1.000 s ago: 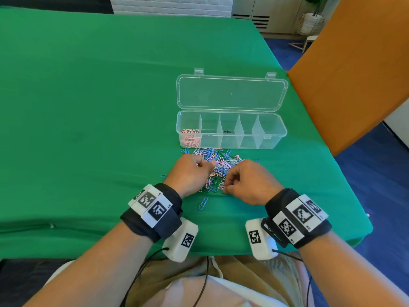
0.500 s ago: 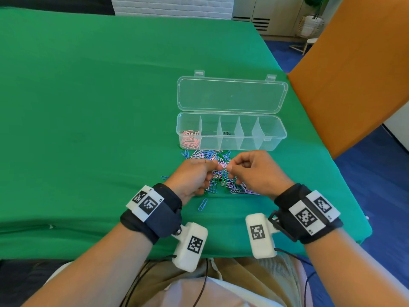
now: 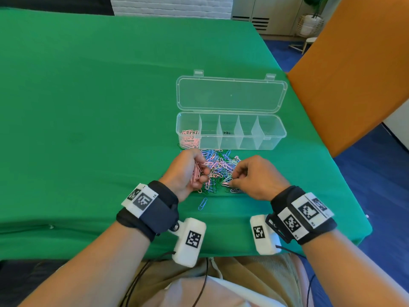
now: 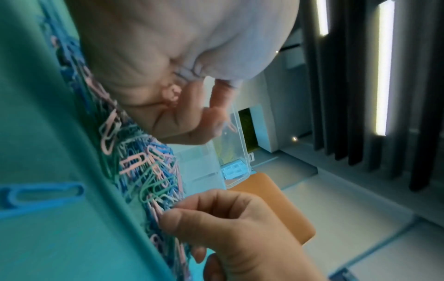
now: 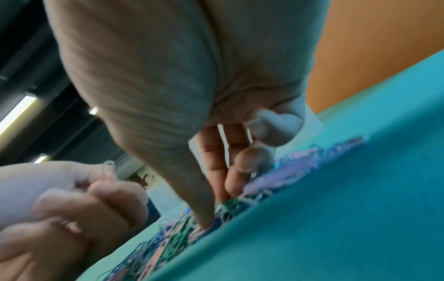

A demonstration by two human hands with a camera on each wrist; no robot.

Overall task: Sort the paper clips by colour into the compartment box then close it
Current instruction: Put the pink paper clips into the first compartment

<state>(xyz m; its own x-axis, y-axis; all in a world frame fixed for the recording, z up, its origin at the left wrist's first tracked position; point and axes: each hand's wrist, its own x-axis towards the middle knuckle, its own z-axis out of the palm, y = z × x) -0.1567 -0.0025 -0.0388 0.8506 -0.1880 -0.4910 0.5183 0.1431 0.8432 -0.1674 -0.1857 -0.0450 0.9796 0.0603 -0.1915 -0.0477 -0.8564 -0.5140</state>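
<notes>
Since half a second ago the two hands have drawn apart: the left hand (image 3: pixel 188 171) has turned palm-inward with a bunch of pink paper clips (image 3: pixel 195 173) held in its curled fingers, and the right hand (image 3: pixel 254 176) has dropped back to the near right edge of the loose heap of mixed pink, blue and green paper clips (image 3: pixel 218 167), where thumb and forefinger pinch at a pale clip lying on the pile (its exact colour is hard to tell in the wrist view).

The clear plastic compartment box (image 3: pixel 274 138) lies just beyond the heap on the green tablecloth (image 3: pixel 88 107), its hinged transparent lid (image 3: pixel 231 95) folded flat open behind it. Four dividers make five compartments; the leftmost holds a small stack of sorted pink clips (image 3: pixel 189 138), and no clips show in the other four.

A single blue paper clip (image 3: pixel 202 203) lies apart on the cloth, nearer the person than the heap, between the two wrists.
</notes>
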